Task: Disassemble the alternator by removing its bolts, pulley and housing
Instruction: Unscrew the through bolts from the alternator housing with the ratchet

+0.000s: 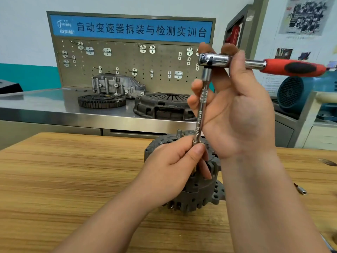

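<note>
1. Wooden table (73,179) fills the foreground; a steel bench (54,106) with a pegboard (127,66) stands behind it at 12 o'clock.
2. Location: the alternator (200,194) stands on the table at 5 o'clock of the view centre, with both housing halves joined.
3. Progress: judged early. No removed bolt is visible, and the pulley cannot be seen. Housing separation is not yet done.
4. The left hand (169,170) pinches the lower end of the extension bar (200,115) at the alternator top.
5. The right hand (242,114), palm toward the camera, grips the ratchet (255,64) near its head. The red handle points to 3 o'clock.
6. A small metal bit (301,191) lies at 3 o'clock of the alternator.
</note>
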